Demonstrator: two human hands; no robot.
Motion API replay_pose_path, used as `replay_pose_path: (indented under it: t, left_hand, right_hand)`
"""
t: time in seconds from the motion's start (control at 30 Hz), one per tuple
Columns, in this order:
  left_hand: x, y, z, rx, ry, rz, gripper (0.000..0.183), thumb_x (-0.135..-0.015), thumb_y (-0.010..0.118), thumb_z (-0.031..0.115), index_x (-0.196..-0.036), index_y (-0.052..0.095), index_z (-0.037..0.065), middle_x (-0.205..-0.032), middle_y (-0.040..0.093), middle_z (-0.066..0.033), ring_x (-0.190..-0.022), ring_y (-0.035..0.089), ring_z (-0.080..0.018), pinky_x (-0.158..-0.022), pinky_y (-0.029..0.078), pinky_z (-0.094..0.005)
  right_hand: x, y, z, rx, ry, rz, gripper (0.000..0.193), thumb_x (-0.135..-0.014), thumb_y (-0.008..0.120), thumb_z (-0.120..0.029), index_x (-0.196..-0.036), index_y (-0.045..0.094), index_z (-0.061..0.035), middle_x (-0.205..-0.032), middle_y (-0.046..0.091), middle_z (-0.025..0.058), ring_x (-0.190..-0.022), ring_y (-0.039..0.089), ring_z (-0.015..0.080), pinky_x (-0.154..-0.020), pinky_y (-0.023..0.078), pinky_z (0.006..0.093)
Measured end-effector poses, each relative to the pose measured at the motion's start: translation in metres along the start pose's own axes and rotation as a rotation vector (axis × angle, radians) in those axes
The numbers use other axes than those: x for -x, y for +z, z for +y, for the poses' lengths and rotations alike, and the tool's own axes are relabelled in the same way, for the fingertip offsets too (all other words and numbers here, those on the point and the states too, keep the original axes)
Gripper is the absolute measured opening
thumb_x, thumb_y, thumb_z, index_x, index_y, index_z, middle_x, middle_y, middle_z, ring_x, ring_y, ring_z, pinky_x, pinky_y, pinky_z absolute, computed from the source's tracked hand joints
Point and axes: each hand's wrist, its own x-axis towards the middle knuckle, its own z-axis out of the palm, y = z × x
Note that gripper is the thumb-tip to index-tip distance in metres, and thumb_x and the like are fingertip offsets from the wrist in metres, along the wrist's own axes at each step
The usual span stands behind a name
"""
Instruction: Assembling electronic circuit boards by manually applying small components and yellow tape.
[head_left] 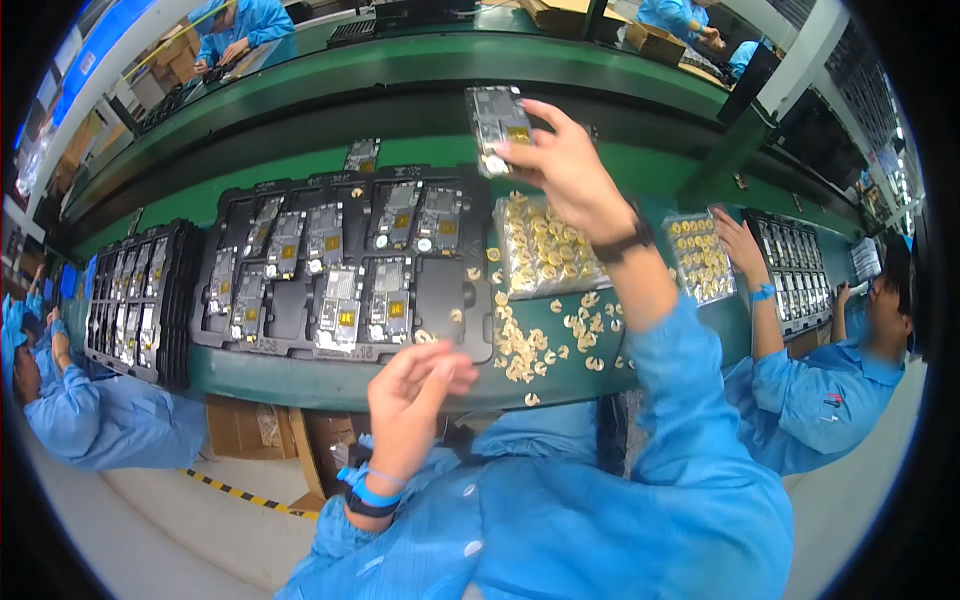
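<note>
- Circuit board [492,120]: held up left of the right hand [575,170], whose thumb and fingers pinch its right side; long axis roughly front-to-back.
- Left hand [412,390]: farther from it, fingers loosely parted, seemingly empty, near the black tray's [440,292] front edge.

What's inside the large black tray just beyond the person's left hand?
Inside the black tray lie circuit boards with gold-coloured patches, plus a few small cream pieces. The boards hide what is directly beneath them, so that cannot be told.
</note>
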Motion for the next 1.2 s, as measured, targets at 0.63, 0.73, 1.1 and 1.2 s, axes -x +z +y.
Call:
replay_pose_path:
  t: [0.63, 0.73, 1.1, 1.2]
  left_hand:
    - [0.022, 0.007, -0.023, 0.048, 0.028, 0.214, 0.029, -0.106, 0.061, 0.001, -0.133, 0.058, -0.007, -0.108, 0.075, -0.0157, -0.098, 0.074, -0.0210, -0.087, 0.067, -0.0402]
    - [0.028, 0.003, -0.015, -0.054, 0.078, 0.237, 0.046, -0.104, 0.060, -0.002, -0.149, 0.050, -0.005, -0.111, 0.075, -0.0166, -0.101, 0.074, -0.0211, -0.087, 0.067, -0.0372]
    - [0.030, -0.020, -0.022, -0.393, 0.116, 0.095, 0.018, -0.105, 0.063, 0.002, -0.117, 0.073, -0.006, -0.119, 0.072, -0.0111, -0.105, 0.067, -0.0132, -0.092, 0.054, -0.0275]
    - [0.027, 0.009, -0.005, -0.356, 0.096, 0.014, 0.014, -0.101, 0.066, 0.003, -0.108, 0.076, -0.004, -0.115, 0.073, -0.0094, -0.105, 0.065, -0.0156, -0.095, 0.049, -0.0289]
  right_hand:
    - [0.147, -0.068, 0.051, 1.046, -0.364, 0.208, 0.027, -0.092, 0.076, -0.015, -0.114, 0.074, 0.0010, -0.102, 0.068, 0.0180, -0.092, 0.068, 0.0360, -0.081, 0.055, 0.0441]
    - [0.137, -0.058, 0.070, 1.196, -0.331, 0.265, 0.022, -0.092, 0.074, -0.014, -0.109, 0.074, -0.0014, -0.107, 0.065, 0.0184, -0.103, 0.064, 0.0402, -0.090, 0.053, 0.0495]
    - [0.146, -0.042, 0.064, 0.396, -0.240, 0.186, 0.009, -0.096, 0.074, -0.001, -0.102, 0.068, 0.0005, -0.091, 0.073, 0.0065, -0.082, 0.070, 0.0161, -0.073, 0.055, 0.0306]
    - [0.188, -0.038, 0.031, 0.007, 0.014, -0.012, 0.011, -0.097, 0.074, 0.002, -0.106, 0.068, 0.0033, -0.097, 0.074, 0.0063, -0.083, 0.069, 0.0098, -0.072, 0.056, 0.0245]
